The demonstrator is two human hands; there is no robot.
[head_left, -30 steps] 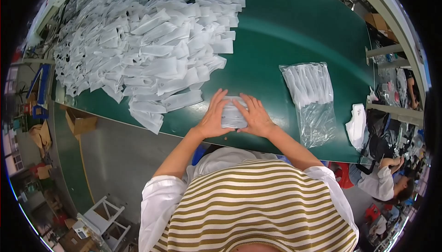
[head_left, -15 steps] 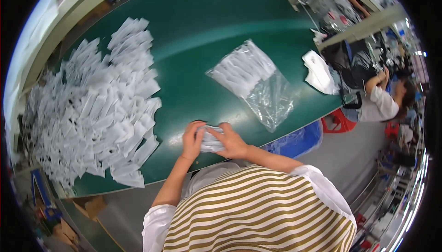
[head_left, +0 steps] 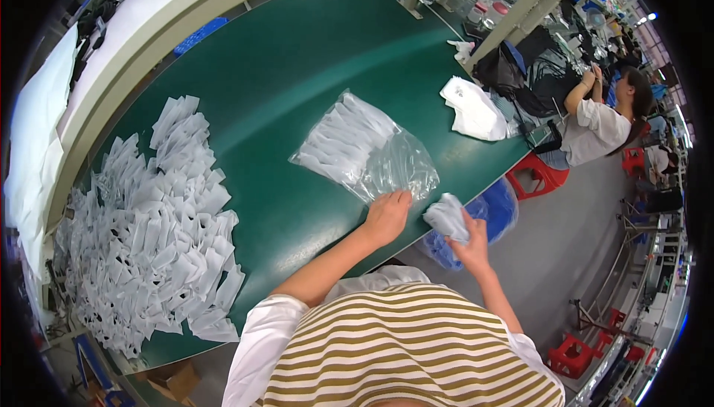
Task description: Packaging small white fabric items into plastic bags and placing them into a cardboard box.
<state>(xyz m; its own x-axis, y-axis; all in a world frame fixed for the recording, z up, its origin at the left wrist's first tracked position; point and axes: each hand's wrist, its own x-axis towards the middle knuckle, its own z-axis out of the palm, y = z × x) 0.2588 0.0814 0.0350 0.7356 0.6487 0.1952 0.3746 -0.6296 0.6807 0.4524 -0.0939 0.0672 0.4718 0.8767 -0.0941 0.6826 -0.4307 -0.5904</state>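
Observation:
My right hand (head_left: 470,240) holds a small stack of white folded pieces (head_left: 447,217) just off the near edge of the green table (head_left: 297,57). My left hand (head_left: 387,214) rests on the near open end of a clear plastic bag (head_left: 364,150), its fingers on the film. The bag lies flat on the table and is partly filled with white pieces. A large heap of the same white pieces (head_left: 152,228) is spread over the table's left part.
A crumpled white cloth or bag (head_left: 474,110) lies at the table's right end. A blue bin (head_left: 487,217) stands under the table edge. Another person in a white top (head_left: 595,121) sits at the right beside red stools (head_left: 537,176). Metal frame posts (head_left: 513,17) rise at the back.
The two hands held the stack together at the table edge; now they have parted. The left hand has reached to the bag's opening, the right keeps the stack. The view has swung right.

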